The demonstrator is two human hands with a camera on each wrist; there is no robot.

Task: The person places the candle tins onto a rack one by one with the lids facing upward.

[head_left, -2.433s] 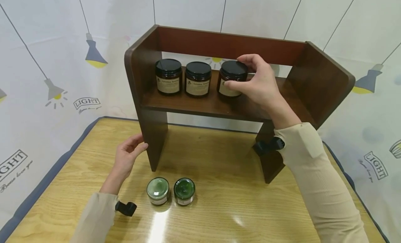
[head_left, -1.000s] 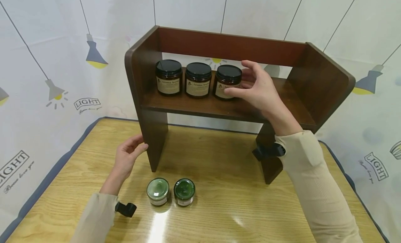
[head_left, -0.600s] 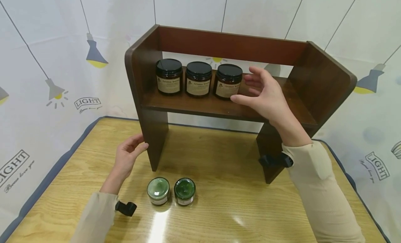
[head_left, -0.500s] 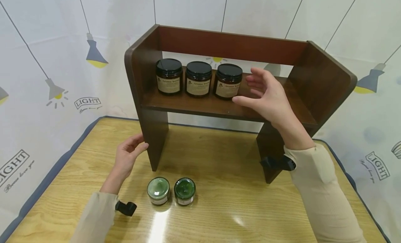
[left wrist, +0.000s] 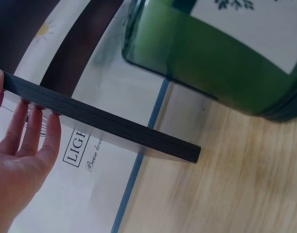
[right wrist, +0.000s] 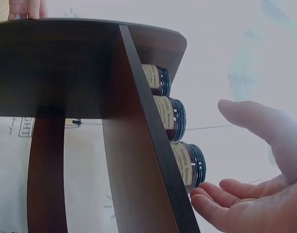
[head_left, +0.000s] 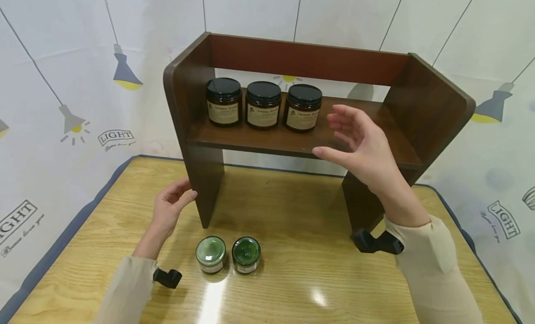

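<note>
Three amber glass candle jars with black lids, a left jar (head_left: 224, 102), a middle jar (head_left: 263, 105) and a right jar (head_left: 303, 108), stand in a row on the dark wooden shelf (head_left: 251, 140). Just right of the row hovers my right hand (head_left: 368, 152), holding nothing, thumb and fingers spread apart. In the right wrist view its fingertips appear near the closest jar (right wrist: 189, 166). My left hand (head_left: 169, 208) rests its fingertips against the shelf's left side panel; in the left wrist view the fingers (left wrist: 29, 128) are fairly straight on its outer face, thumb at the edge.
On the wooden table (head_left: 301, 277), in front of the shelf's left leg, stand a pale green glass jar (head_left: 211, 253) and a dark green one (head_left: 246, 254). The shelf's right side panel (head_left: 430, 110) rises beyond my right hand. A printed cloth (head_left: 83, 96) hangs behind.
My right hand has let go of the right amber jar after shifting it slightly left toward the middle one. It has since drawn back right and down. The left hand stays put.
</note>
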